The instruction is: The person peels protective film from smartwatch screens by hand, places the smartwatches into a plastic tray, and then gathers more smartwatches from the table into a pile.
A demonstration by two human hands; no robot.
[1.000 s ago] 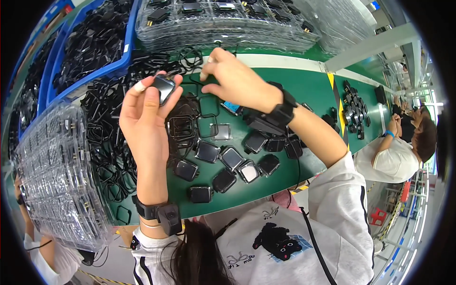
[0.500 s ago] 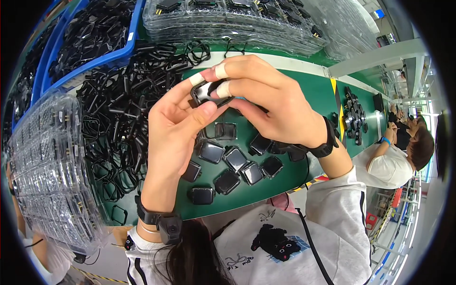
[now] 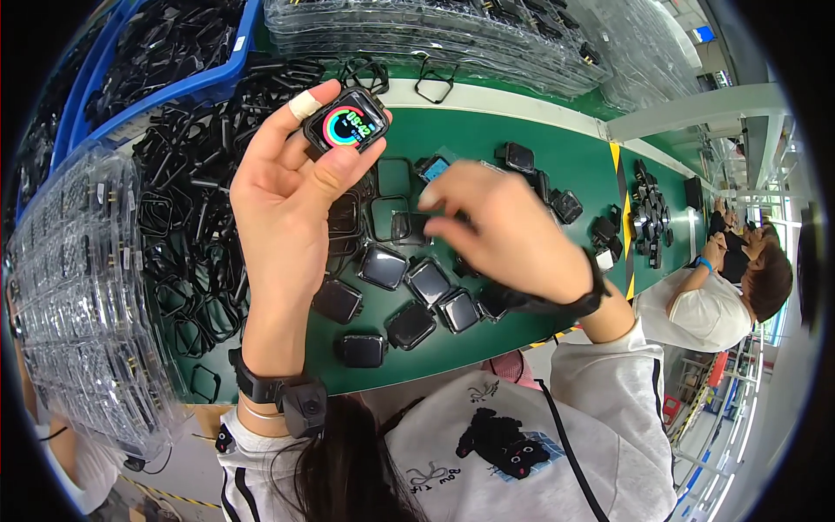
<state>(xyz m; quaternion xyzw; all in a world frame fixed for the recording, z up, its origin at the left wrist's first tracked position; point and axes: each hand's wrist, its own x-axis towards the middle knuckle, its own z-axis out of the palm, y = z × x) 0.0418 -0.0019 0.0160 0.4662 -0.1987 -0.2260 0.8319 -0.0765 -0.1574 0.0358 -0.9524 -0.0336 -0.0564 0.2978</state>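
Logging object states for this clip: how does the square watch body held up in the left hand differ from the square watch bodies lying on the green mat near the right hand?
The held square watch body shows a lit face with coloured rings; the dark square watch bodies on the green mat have blank screens. The held one is raised, pinched by the left hand fingers; the others lie flat in a loose cluster below the blurred right hand. Both share the rounded-square black shape.

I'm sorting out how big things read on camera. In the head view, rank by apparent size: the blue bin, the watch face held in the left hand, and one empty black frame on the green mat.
1. blue bin, largest, though cut off by the picture's rim.
2. watch face in the left hand; raised toward the camera, so it looks enlarged.
3. empty black frame, about the same; order with the watch face unsure.
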